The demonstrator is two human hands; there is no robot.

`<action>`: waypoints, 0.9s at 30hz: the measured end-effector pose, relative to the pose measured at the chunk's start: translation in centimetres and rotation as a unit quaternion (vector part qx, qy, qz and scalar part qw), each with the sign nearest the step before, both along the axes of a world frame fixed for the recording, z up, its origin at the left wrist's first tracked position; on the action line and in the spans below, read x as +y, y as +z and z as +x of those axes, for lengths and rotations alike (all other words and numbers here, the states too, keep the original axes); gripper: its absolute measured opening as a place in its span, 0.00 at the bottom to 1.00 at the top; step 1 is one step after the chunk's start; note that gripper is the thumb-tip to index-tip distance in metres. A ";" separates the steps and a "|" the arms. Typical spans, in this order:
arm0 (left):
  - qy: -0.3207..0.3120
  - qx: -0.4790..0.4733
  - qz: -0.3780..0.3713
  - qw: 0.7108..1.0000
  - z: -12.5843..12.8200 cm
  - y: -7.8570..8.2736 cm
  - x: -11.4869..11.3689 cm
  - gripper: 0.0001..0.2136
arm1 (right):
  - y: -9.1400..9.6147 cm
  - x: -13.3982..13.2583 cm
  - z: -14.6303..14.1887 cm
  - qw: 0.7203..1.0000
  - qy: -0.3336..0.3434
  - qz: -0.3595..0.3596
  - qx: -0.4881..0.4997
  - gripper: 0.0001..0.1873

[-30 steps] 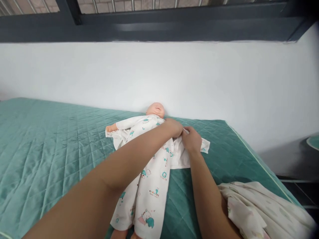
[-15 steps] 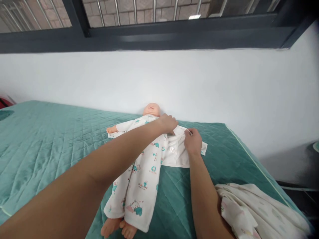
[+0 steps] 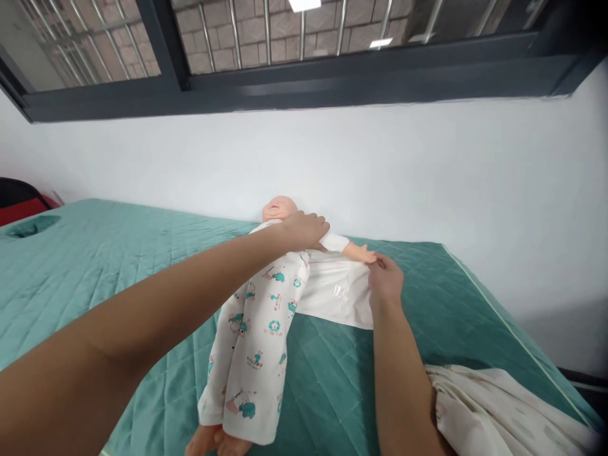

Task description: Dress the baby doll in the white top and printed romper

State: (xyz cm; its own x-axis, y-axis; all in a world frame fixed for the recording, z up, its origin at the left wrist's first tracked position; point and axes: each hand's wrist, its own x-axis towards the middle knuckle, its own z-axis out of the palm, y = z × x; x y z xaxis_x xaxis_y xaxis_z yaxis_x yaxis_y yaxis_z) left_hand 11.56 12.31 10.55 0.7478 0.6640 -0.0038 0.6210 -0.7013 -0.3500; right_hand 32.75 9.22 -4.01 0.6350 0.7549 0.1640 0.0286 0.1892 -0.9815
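Observation:
A baby doll (image 3: 280, 208) lies on its back, head against the wall, in white printed clothes (image 3: 273, 297) with its bare feet at the near end. My left hand (image 3: 304, 230) is closed around the doll's upper arm near the shoulder, over the white sleeve (image 3: 335, 242). The doll's bare forearm (image 3: 355, 252) sticks out of that sleeve toward the right. At its end, my right hand (image 3: 386, 278) pinches the doll's fingers. Beneath the arm, a white garment panel (image 3: 337, 288) is spread flat on the green quilted cover (image 3: 327, 380).
A crumpled pale printed cloth (image 3: 503, 405) lies at the lower right, beside my right forearm. Behind the bed rise a white wall (image 3: 380, 164) and a dark window frame (image 3: 304, 92). A red and black object (image 3: 21, 202) stands at the far left.
The doll's right-side forearm and hand now show beyond the sleeve. My right hand has gone from the white fabric to the doll's fingers, slightly rightward. My left hand stays near the shoulder.

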 end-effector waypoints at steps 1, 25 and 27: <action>0.002 -0.007 0.000 1.000 -0.1 0.1 -0.2 0.25 | 0.1 -0.1 -0.2 1.000 0.006 0.006 0.010 0.16; 0.219 -0.634 -0.219 0.708 -12.0 -8.5 -7.2 0.28 | 4.4 -5.6 -12.3 0.917 0.307 -0.026 -0.254 0.37; 0.196 -0.641 -0.234 0.705 -12.0 -8.9 -7.2 0.26 | 4.5 -5.7 -12.6 0.917 0.323 -0.037 -0.231 0.40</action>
